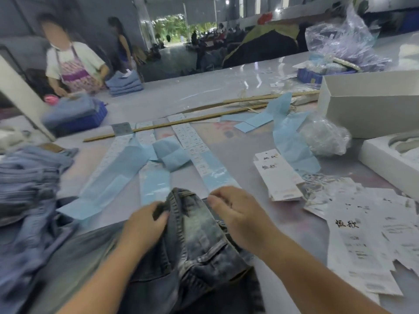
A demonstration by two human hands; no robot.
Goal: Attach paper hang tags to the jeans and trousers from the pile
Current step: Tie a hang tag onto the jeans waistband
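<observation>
A faded blue pair of jeans (199,241) lies bunched on the table right in front of me, waistband end pointing away. My left hand (145,223) grips the left side of the waistband, fingers curled into the fabric. My right hand (235,211) pinches the right side near the top, thumb against fingertips. A stack of white paper hang tags (278,175) with black characters lies to the right of my hands. More printed tags (362,241) are scattered at the near right, with string loops (317,184) beside them. A pile of blue jeans (29,177) sits at the left.
Light blue paper strips (127,168) and long sticker strips (192,141) cover the table centre, crossed by wooden sticks (181,121). White boxes (362,103) and a crumpled plastic bag (324,137) stand at right. A person (72,66) handles folded jeans (123,83) at the far left.
</observation>
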